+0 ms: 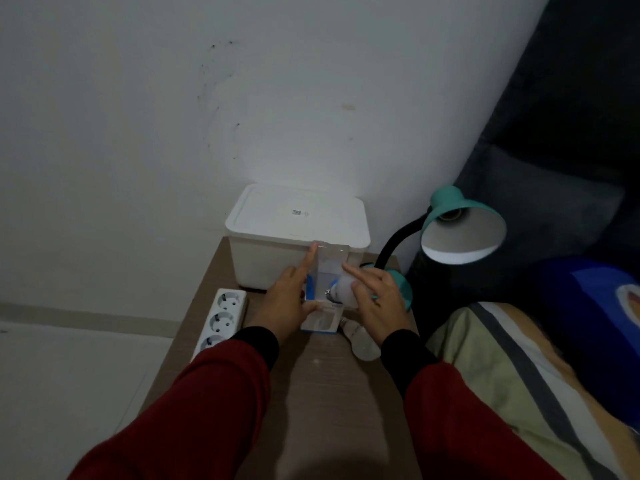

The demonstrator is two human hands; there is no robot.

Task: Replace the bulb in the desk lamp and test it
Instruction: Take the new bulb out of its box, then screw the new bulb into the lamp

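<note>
A teal desk lamp (462,230) with a black gooseneck stands at the table's back right, its shade turned toward me with an empty socket inside. My left hand (285,303) holds a small white and blue bulb box (320,322) with its top flap up. My right hand (379,301) grips a white bulb (341,289) at the box's opening, screw base pointing left. Another bulb (362,342) lies on the table just below my right hand.
A white lidded plastic bin (294,233) sits at the back of the narrow wooden table (311,393), against the wall. A white power strip (220,317) lies along the left edge. A bed with striped bedding (519,375) is close on the right.
</note>
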